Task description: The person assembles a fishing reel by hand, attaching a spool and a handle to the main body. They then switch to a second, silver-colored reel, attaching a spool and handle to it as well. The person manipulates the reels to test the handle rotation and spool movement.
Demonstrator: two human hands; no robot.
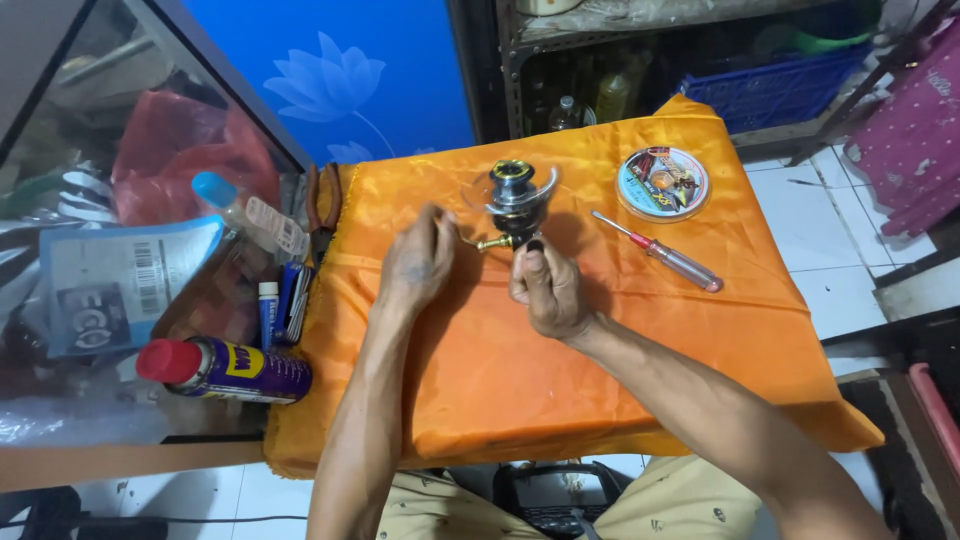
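The fishing reel (517,200) stands over the middle of the orange-draped bench (600,330), its foot gripped in the closed right hand (548,290) while the left hand (418,262) pinches the brass crank stub at its side. It looks rigid and fairly heavy for its size, metal and probably slick, best held by the foot and body, away from the thin bail wire. The right fingers hide the foot, and the crank's end is hard to make out
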